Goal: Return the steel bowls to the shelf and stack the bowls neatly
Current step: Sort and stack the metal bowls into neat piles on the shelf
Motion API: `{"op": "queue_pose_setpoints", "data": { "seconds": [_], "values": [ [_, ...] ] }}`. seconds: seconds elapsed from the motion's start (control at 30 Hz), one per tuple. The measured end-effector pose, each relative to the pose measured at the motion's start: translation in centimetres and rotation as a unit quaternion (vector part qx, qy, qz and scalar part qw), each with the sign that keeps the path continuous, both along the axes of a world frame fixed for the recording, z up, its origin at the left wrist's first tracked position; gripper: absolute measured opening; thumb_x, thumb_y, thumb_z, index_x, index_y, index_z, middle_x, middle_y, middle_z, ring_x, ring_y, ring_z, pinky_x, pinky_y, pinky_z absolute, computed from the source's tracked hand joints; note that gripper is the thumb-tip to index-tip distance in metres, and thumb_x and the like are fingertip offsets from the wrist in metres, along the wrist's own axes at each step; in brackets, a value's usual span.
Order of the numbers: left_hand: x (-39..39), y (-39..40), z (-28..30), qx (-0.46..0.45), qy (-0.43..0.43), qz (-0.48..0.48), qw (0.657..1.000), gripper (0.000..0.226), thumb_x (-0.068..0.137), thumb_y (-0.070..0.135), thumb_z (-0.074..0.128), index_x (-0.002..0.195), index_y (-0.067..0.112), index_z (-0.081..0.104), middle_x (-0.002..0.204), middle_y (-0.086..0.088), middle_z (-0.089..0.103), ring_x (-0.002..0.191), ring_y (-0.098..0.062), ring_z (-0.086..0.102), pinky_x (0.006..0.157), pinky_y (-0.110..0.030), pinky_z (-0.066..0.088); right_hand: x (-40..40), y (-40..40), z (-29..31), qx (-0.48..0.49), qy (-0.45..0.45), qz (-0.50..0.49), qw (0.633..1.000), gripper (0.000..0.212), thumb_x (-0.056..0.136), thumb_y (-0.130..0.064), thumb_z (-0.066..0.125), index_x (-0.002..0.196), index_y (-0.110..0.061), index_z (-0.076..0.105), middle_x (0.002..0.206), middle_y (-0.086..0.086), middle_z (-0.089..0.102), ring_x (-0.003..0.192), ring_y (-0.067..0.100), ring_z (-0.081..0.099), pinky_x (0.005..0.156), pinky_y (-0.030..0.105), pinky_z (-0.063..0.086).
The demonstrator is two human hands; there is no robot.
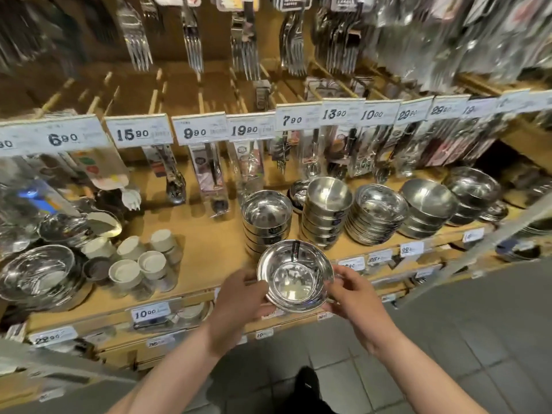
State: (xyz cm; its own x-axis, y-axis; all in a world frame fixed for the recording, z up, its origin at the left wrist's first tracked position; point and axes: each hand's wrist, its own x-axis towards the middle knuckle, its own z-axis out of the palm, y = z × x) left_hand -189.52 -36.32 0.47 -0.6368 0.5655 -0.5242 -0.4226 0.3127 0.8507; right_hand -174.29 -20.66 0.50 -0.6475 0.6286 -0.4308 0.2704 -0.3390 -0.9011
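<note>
Wooden shelf (209, 234) carries five stacks of steel bowls in a row — leftmost stack (266, 222), then (327, 212), (378, 215), (427, 210), (472, 194) — bowls nested, per-stack count unreadable. One steel bowl (295, 275), empty and upright, is held just in front of the leftmost stack. Left hand (239, 297) grips its left rim, right hand (354, 294) its right rim — fingers curled on both.

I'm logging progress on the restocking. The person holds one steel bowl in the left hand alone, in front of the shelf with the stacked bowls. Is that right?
Not quite. The head view shows both hands on the steel bowl: the left hand grips its left rim and the right hand its right rim. The rest holds: it is in front of the shelf with the stacked bowls.
</note>
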Motion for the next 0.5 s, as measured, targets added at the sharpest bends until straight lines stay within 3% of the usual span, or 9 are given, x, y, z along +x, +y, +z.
{"op": "queue_pose_setpoints", "data": {
  "seconds": [0.1, 0.2, 0.3, 0.4, 0.5],
  "values": [
    [1.4, 2.4, 0.7, 0.019, 0.007, -0.02, 1.0, 0.021, 0.09, 0.006, 0.068, 0.109, 0.014, 0.065, 0.096, -0.001, 0.079, 0.084, -0.019, 0.079, 0.075, -0.037, 0.065, 1.9, 1.4, 0.8, -0.001, 0.003, -0.03, 1.0, 0.028, 0.099, -0.005, 0.062, 0.117, -0.025, 0.07, 0.089, 0.015, 0.063, 0.08, 0.012, 0.067, 0.064, 0.022, 0.057],
    [2.7, 4.4, 1.4, 0.027, -0.011, -0.041, 0.999, 0.024, 0.092, 0.002, 0.066, 0.113, 0.012, 0.062, 0.107, -0.011, 0.076, 0.086, -0.023, 0.079, 0.076, -0.037, 0.065, 3.8, 2.6, 0.8, -0.013, 0.008, -0.062, 0.998, 0.035, 0.098, -0.007, 0.065, 0.129, -0.023, 0.065, 0.112, 0.016, 0.074, 0.089, 0.018, 0.074, 0.066, 0.028, 0.059],
    [3.9, 6.3, 2.1, 0.03, -0.019, -0.079, 0.996, 0.023, 0.096, 0.006, 0.065, 0.116, 0.016, 0.06, 0.108, -0.012, 0.077, 0.088, -0.025, 0.079, 0.087, -0.047, 0.063, 5.5, 4.4, 0.2, -0.013, 0.006, -0.092, 0.996, 0.045, 0.097, -0.005, 0.067, 0.139, -0.021, 0.06, 0.104, 0.016, 0.072, 0.085, 0.019, 0.073, 0.065, 0.029, 0.059],
    [5.1, 8.7, 2.6, 0.04, -0.02, -0.1, 0.994, 0.02, 0.096, 0.005, 0.067, 0.114, 0.013, 0.062, 0.105, -0.014, 0.077, 0.087, -0.025, 0.079, 0.074, -0.035, 0.064, 6.8, 6.7, -0.1, -0.017, 0.008, -0.119, 0.993, 0.043, 0.097, -0.003, 0.066, 0.137, -0.018, 0.062, 0.1, 0.013, 0.066, 0.081, 0.017, 0.071, 0.061, 0.027, 0.059],
    [6.2, 12.0, 2.9, 0.044, -0.025, -0.099, 0.994, 0.02, 0.094, 0.008, 0.07, 0.113, 0.011, 0.062, 0.099, -0.011, 0.079, 0.085, -0.024, 0.079, 0.066, -0.027, 0.062, 8.0, 9.6, 0.1, -0.013, 0.017, -0.14, 0.99, 0.038, 0.096, 0.0, 0.064, 0.131, -0.016, 0.064, 0.098, 0.009, 0.075, 0.078, 0.015, 0.075, 0.059, 0.027, 0.059]
  ]
}}
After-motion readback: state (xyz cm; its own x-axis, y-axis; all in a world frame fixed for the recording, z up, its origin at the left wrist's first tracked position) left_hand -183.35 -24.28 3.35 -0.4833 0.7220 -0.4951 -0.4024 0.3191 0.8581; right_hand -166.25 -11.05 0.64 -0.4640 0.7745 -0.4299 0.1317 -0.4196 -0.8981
